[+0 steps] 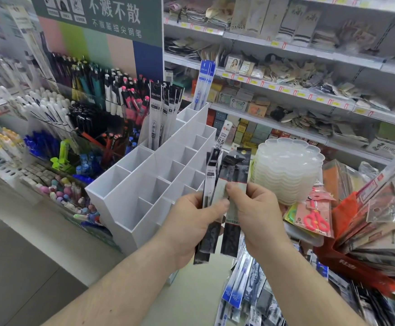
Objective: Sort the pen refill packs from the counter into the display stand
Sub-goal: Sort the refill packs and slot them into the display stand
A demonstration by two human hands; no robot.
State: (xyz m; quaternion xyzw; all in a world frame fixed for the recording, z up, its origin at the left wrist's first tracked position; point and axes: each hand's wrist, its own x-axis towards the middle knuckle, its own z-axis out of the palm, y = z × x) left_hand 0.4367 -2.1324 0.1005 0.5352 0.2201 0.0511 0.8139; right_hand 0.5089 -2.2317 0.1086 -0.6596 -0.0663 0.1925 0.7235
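Refill packs (pixel 224 184) fanned upright, pinched between left hand (pixel 189 229) and right hand (pixel 255 215)

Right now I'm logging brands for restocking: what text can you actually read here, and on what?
"不溅不散" on the green sign.
"不溅墨细尖钢笔" on the same sign, below.
"deli" on the black-topped packs in the white stand.
"0.5" on the white pack behind those in both hands.
"DANCE" on a shelf card.
Price tags: too blurred.
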